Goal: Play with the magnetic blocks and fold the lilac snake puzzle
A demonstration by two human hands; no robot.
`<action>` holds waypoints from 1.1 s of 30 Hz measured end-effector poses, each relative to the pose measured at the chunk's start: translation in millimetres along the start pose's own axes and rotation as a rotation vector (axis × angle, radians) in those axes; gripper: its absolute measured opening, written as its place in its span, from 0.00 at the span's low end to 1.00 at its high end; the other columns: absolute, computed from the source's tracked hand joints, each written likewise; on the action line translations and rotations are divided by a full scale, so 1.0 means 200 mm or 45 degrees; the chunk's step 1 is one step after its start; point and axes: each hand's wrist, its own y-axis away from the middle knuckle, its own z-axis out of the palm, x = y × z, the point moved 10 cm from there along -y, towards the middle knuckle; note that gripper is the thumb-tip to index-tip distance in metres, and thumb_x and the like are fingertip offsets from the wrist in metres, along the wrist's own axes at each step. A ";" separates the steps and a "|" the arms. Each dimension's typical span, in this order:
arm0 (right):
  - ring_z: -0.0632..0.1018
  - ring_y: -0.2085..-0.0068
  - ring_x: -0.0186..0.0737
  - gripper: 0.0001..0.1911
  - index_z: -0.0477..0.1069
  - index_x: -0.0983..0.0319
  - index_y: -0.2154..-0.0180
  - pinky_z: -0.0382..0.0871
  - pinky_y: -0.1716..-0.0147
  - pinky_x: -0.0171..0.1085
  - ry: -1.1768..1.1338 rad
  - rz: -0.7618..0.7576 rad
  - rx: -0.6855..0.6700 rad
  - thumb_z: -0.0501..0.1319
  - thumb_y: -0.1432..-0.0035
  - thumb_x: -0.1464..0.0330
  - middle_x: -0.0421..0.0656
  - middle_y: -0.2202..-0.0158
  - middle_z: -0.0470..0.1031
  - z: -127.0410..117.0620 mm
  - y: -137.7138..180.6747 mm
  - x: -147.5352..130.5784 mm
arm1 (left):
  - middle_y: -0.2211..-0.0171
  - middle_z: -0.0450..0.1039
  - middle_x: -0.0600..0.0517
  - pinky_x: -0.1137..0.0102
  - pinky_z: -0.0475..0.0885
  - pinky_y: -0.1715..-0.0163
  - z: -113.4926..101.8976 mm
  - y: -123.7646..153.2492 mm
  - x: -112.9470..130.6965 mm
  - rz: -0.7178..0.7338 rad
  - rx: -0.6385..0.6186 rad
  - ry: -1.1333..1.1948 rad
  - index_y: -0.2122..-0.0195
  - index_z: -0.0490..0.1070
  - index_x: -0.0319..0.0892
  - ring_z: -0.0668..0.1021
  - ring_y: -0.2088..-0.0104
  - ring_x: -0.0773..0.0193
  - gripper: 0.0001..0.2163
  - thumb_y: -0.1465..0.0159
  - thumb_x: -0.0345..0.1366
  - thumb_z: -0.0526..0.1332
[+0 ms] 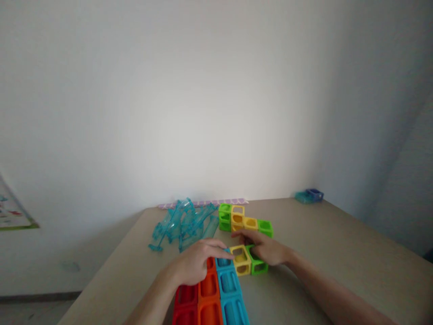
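Note:
Below the middle of the view lies a joined slab of hollow plastic cube blocks in red [186, 295], orange [209, 285] and blue [228, 282]. My left hand [192, 263] reaches over its far end, fingers across the blue block and thumb down by the orange one, holding it. Against the slab's far right corner sits a yellow cube block [240, 256], joined to a green cube block [259, 267]. My right hand [267, 249] grips that green block from above, index finger stretched left over the yellow one. Its other fingertips are partly hidden.
Behind my right hand stand more joined blocks, green [225, 216] and yellow [237, 216]. Clear blue plastic pieces [189, 223] lie in a pile at the back left. A purple patterned strip [219, 201] runs along the wall; dark blue pieces [315, 194] sit at the far right corner.

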 end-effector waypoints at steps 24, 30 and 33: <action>0.71 0.76 0.35 0.23 0.80 0.65 0.78 0.62 0.77 0.30 0.147 0.190 0.440 0.46 0.69 0.75 0.43 0.78 0.76 -0.04 -0.04 0.11 | 0.44 0.69 0.56 0.64 0.60 0.41 -0.01 0.00 -0.03 -0.008 0.003 0.056 0.44 0.68 0.52 0.70 0.44 0.63 0.36 0.52 0.15 0.49; 0.72 0.76 0.36 0.21 0.79 0.65 0.78 0.63 0.76 0.31 0.216 0.307 0.601 0.48 0.68 0.77 0.42 0.81 0.75 -0.10 -0.01 0.13 | 0.44 0.69 0.56 0.64 0.63 0.42 -0.01 0.00 -0.04 -0.014 0.005 0.100 0.44 0.68 0.51 0.70 0.43 0.61 0.36 0.52 0.16 0.50; 0.73 0.77 0.36 0.20 0.79 0.65 0.79 0.63 0.75 0.30 0.236 0.342 0.630 0.48 0.67 0.77 0.42 0.82 0.75 -0.11 0.00 0.14 | 0.43 0.69 0.56 0.65 0.62 0.42 -0.01 -0.01 -0.04 -0.009 0.002 0.114 0.44 0.67 0.51 0.70 0.43 0.61 0.36 0.52 0.16 0.50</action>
